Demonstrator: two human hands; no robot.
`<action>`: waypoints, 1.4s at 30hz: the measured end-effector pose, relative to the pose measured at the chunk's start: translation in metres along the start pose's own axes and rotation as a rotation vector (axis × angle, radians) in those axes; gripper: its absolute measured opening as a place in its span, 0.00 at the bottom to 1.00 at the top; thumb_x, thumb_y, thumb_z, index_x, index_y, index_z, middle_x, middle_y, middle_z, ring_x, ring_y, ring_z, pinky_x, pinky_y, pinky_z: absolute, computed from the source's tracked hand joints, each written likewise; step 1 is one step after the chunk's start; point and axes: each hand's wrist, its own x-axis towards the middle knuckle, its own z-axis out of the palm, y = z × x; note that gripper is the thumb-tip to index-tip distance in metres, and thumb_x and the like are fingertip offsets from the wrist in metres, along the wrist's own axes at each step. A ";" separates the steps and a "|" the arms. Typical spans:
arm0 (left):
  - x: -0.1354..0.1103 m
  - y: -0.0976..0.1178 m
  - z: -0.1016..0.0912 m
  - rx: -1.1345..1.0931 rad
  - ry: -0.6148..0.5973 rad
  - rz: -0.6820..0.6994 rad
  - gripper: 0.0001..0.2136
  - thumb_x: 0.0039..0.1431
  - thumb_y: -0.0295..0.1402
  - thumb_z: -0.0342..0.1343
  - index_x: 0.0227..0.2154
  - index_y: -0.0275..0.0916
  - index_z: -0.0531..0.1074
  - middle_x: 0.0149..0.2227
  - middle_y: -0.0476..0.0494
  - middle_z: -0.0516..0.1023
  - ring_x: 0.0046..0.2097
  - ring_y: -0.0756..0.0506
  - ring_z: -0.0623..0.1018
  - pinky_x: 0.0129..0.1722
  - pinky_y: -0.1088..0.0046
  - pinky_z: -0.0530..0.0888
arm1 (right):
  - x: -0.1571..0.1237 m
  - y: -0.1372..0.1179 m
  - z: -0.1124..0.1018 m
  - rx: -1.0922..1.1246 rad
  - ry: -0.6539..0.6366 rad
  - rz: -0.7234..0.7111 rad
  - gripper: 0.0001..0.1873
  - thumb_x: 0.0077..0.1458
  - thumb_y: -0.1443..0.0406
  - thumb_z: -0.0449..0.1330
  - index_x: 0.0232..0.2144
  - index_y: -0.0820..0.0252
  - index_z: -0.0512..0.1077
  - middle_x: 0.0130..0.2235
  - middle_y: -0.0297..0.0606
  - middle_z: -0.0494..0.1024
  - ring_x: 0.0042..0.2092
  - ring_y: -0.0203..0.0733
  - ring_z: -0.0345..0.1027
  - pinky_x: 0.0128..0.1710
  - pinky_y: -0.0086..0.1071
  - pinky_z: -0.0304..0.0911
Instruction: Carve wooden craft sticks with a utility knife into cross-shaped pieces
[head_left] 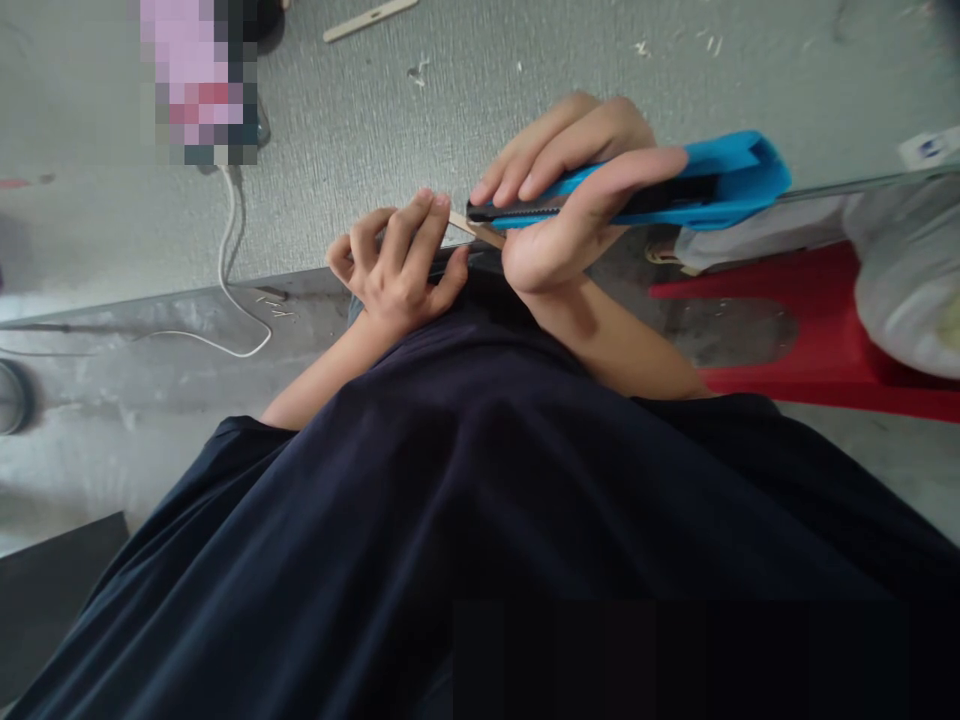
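Observation:
A blue utility knife (724, 180) lies in my right hand (585, 180), its dark blade end pointing left. My fingers wrap over its top and the thumb lies along its near side. Below the knife's tip runs a thin wooden stick (484, 233), slanting between my two hands at the table's edge. The stick's left end goes under the fingers of my left hand (405, 250), which press together on it. Its right end meets the base of my right hand. Whether the blade touches the wood, I cannot tell.
Another wooden stick (371, 18) lies at the back of the grey table (337, 120), with pale shavings (418, 73) scattered about. A white cable (225, 230) hangs over the edge at left. A red plastic chair (810, 340) with a pale bag (911, 270) stands at right.

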 end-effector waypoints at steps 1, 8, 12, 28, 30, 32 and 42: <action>0.000 0.000 0.000 -0.006 -0.010 0.000 0.29 0.74 0.60 0.53 0.67 0.52 0.80 0.69 0.39 0.83 0.72 0.24 0.76 0.73 0.39 0.57 | 0.000 0.000 -0.002 -0.012 -0.014 -0.059 0.46 0.68 0.24 0.38 0.22 0.54 0.62 0.23 0.26 0.57 0.22 0.25 0.65 0.25 0.28 0.67; 0.001 0.002 -0.003 -0.002 -0.023 -0.013 0.29 0.74 0.60 0.52 0.68 0.54 0.79 0.69 0.40 0.83 0.72 0.26 0.76 0.74 0.41 0.57 | 0.000 -0.002 0.002 -0.050 -0.111 -0.258 0.39 0.78 0.35 0.38 0.27 0.53 0.65 0.26 0.25 0.63 0.24 0.24 0.70 0.27 0.27 0.67; 0.002 0.006 -0.007 -0.026 -0.030 -0.046 0.29 0.73 0.61 0.53 0.65 0.54 0.81 0.68 0.41 0.84 0.72 0.25 0.76 0.74 0.40 0.57 | -0.001 -0.006 0.004 -0.066 -0.106 -0.272 0.38 0.80 0.38 0.41 0.27 0.54 0.67 0.26 0.25 0.63 0.25 0.25 0.72 0.27 0.28 0.67; 0.003 0.005 -0.006 -0.033 -0.059 -0.049 0.29 0.72 0.60 0.53 0.65 0.53 0.81 0.68 0.39 0.84 0.73 0.24 0.75 0.73 0.38 0.58 | -0.003 -0.002 0.024 0.055 0.120 -0.369 0.30 0.79 0.46 0.58 0.27 0.54 0.62 0.26 0.26 0.56 0.22 0.25 0.60 0.22 0.25 0.62; 0.003 0.007 -0.008 -0.057 -0.060 -0.065 0.29 0.72 0.61 0.54 0.64 0.52 0.82 0.68 0.39 0.84 0.73 0.23 0.76 0.73 0.38 0.59 | -0.003 -0.006 0.028 0.046 0.136 -0.388 0.30 0.79 0.46 0.57 0.27 0.54 0.63 0.26 0.26 0.56 0.22 0.25 0.61 0.22 0.24 0.62; 0.003 0.008 -0.009 -0.068 -0.063 -0.080 0.29 0.72 0.61 0.54 0.63 0.52 0.82 0.68 0.39 0.84 0.73 0.23 0.76 0.73 0.38 0.59 | -0.004 -0.008 0.030 0.019 0.144 -0.382 0.30 0.80 0.46 0.55 0.26 0.54 0.63 0.25 0.26 0.56 0.22 0.25 0.62 0.23 0.25 0.62; 0.001 0.003 -0.004 -0.018 -0.037 -0.034 0.30 0.72 0.61 0.52 0.67 0.54 0.80 0.69 0.40 0.83 0.72 0.25 0.76 0.73 0.40 0.58 | -0.003 0.004 0.021 -0.005 0.146 -0.346 0.33 0.78 0.41 0.56 0.27 0.53 0.60 0.27 0.26 0.57 0.23 0.27 0.61 0.22 0.27 0.64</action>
